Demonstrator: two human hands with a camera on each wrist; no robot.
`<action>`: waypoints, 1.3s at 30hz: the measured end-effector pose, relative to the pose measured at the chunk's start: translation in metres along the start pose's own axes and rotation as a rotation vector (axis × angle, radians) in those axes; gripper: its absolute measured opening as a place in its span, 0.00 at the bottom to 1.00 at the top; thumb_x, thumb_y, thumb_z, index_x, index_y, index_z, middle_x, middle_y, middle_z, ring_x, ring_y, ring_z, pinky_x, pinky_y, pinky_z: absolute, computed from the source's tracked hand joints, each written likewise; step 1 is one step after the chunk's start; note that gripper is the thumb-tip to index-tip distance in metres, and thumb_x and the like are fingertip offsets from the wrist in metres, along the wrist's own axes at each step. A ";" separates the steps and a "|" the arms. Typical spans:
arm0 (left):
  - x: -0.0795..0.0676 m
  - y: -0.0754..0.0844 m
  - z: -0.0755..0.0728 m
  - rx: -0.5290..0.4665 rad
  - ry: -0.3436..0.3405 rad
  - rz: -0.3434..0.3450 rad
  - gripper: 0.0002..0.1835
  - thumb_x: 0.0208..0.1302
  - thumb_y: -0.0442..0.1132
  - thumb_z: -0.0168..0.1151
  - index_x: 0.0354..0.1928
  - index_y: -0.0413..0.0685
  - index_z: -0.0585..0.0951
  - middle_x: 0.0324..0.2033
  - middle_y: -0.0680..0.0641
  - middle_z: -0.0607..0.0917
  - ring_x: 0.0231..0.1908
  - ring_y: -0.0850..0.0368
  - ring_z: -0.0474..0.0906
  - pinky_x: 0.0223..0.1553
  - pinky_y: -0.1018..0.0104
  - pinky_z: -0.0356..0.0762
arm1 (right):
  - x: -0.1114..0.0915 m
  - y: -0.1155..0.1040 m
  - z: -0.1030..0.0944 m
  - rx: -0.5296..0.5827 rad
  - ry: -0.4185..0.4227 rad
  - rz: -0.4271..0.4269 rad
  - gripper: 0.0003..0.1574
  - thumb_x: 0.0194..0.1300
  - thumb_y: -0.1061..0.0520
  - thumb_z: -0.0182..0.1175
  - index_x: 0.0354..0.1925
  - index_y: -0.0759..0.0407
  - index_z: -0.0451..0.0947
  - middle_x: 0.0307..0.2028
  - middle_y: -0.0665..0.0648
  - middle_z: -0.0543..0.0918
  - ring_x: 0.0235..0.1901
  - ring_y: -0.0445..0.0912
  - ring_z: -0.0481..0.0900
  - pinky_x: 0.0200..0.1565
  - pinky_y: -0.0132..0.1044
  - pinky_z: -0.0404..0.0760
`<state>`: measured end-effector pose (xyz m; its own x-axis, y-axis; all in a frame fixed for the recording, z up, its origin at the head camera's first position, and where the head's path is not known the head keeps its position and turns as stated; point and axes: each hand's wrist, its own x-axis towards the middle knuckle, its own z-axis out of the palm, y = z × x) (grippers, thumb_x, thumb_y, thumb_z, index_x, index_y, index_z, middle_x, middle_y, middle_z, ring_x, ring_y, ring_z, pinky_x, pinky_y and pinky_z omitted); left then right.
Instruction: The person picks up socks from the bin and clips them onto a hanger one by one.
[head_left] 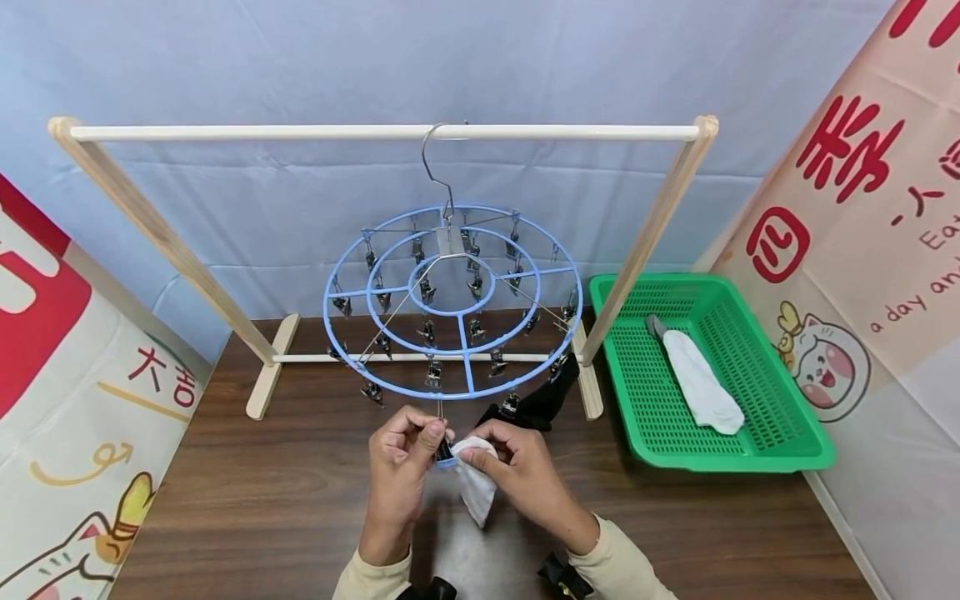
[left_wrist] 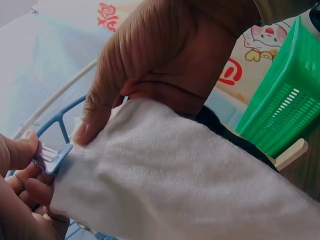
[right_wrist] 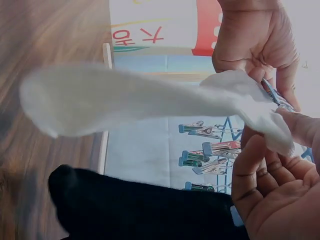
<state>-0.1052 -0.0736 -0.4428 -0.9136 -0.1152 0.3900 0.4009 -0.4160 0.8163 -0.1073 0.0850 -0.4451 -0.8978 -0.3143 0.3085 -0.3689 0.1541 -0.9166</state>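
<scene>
Two cream-coloured fabric sleeves are seen nearest the camera, and both hands are extended from them over the dark brown wood-grain counter. By the left hand, a blue-tipped metal clip is pinched between thumb and fingers. By the right hand, a soft white fabric sock is grasped at its opening edge, the rest being left to droop below the fingers. The sock's edge is held right beside the clip's blue tip — whether it is caught between the clip's jaws cannot be told.

The clip is hung at the front of a round, pale-blue hanger of concentric rings, from which many similar clips are suspended. A black fabric sock is hung at the hanger's front right, behind the right hand. The hanger is hooked over the white crossbar of a pale wooden rack. To the right, a second white sock — grey at one end — is laid in a green perforated plastic basket.
</scene>
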 end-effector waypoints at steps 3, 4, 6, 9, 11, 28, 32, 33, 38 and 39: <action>0.000 0.000 0.000 0.009 -0.001 0.010 0.04 0.61 0.18 0.56 0.28 0.26 0.74 0.24 0.48 0.83 0.27 0.61 0.80 0.26 0.78 0.74 | -0.001 0.000 0.000 0.031 0.009 0.022 0.05 0.61 0.59 0.66 0.34 0.60 0.81 0.28 0.52 0.83 0.23 0.36 0.76 0.23 0.31 0.77; 0.000 0.000 0.000 0.016 -0.001 0.015 0.04 0.61 0.18 0.56 0.28 0.25 0.74 0.24 0.48 0.84 0.28 0.61 0.80 0.28 0.77 0.75 | -0.001 0.000 0.000 0.036 0.010 0.027 0.05 0.61 0.59 0.66 0.34 0.60 0.81 0.28 0.52 0.83 0.24 0.36 0.76 0.24 0.32 0.77; 0.001 0.000 0.000 0.026 0.001 0.019 0.05 0.60 0.18 0.56 0.28 0.22 0.73 0.24 0.48 0.84 0.28 0.60 0.81 0.30 0.76 0.76 | -0.001 -0.001 0.000 0.046 0.009 0.029 0.05 0.62 0.59 0.65 0.35 0.61 0.81 0.28 0.53 0.83 0.24 0.36 0.76 0.24 0.31 0.77; 0.001 0.000 0.001 0.029 0.000 0.014 0.05 0.60 0.17 0.56 0.28 0.20 0.72 0.24 0.48 0.84 0.28 0.60 0.81 0.32 0.76 0.77 | -0.002 -0.001 -0.001 0.055 0.011 0.022 0.05 0.61 0.61 0.65 0.34 0.63 0.80 0.27 0.55 0.83 0.23 0.36 0.76 0.23 0.31 0.77; 0.001 0.000 0.001 0.033 -0.005 0.007 0.04 0.60 0.17 0.57 0.28 0.20 0.72 0.24 0.48 0.84 0.29 0.60 0.81 0.32 0.75 0.78 | -0.002 -0.001 -0.002 0.062 0.010 0.020 0.05 0.61 0.61 0.65 0.35 0.63 0.80 0.27 0.55 0.82 0.23 0.36 0.75 0.23 0.31 0.76; -0.003 0.002 0.006 0.276 -0.023 -0.133 0.05 0.54 0.23 0.66 0.32 0.28 0.80 0.28 0.50 0.85 0.21 0.66 0.72 0.18 0.76 0.68 | -0.008 0.005 -0.011 0.064 0.042 0.069 0.05 0.62 0.63 0.65 0.37 0.64 0.80 0.27 0.55 0.81 0.24 0.37 0.76 0.24 0.31 0.77; -0.004 0.001 0.009 0.297 -0.038 -0.167 0.04 0.55 0.23 0.66 0.33 0.29 0.80 0.27 0.53 0.84 0.20 0.67 0.69 0.14 0.75 0.65 | -0.008 0.006 -0.014 0.045 0.061 0.067 0.05 0.62 0.63 0.65 0.37 0.63 0.81 0.28 0.55 0.81 0.25 0.38 0.76 0.25 0.32 0.78; -0.004 0.001 0.009 0.295 -0.042 -0.175 0.04 0.55 0.23 0.66 0.33 0.29 0.80 0.27 0.54 0.84 0.20 0.66 0.70 0.14 0.75 0.66 | -0.009 0.006 -0.015 0.044 0.066 0.063 0.05 0.62 0.63 0.65 0.37 0.64 0.81 0.28 0.56 0.81 0.25 0.38 0.76 0.25 0.32 0.78; -0.004 0.000 0.012 0.270 -0.071 -0.223 0.06 0.58 0.24 0.65 0.35 0.27 0.79 0.28 0.54 0.84 0.22 0.65 0.72 0.18 0.74 0.70 | -0.009 0.007 -0.021 0.018 0.112 0.031 0.05 0.61 0.65 0.65 0.37 0.64 0.81 0.29 0.57 0.82 0.24 0.37 0.75 0.23 0.32 0.77; -0.004 -0.001 0.012 0.266 -0.074 -0.233 0.06 0.58 0.24 0.64 0.36 0.27 0.78 0.28 0.54 0.84 0.23 0.65 0.72 0.19 0.74 0.70 | -0.009 0.007 -0.022 0.010 0.124 0.023 0.05 0.61 0.65 0.65 0.37 0.64 0.81 0.29 0.57 0.82 0.23 0.37 0.75 0.23 0.32 0.77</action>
<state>-0.1010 -0.0622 -0.4396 -0.9790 0.0251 0.2023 0.1950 -0.1724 0.9655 -0.1073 0.1099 -0.4489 -0.9292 -0.1921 0.3158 -0.3459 0.1506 -0.9261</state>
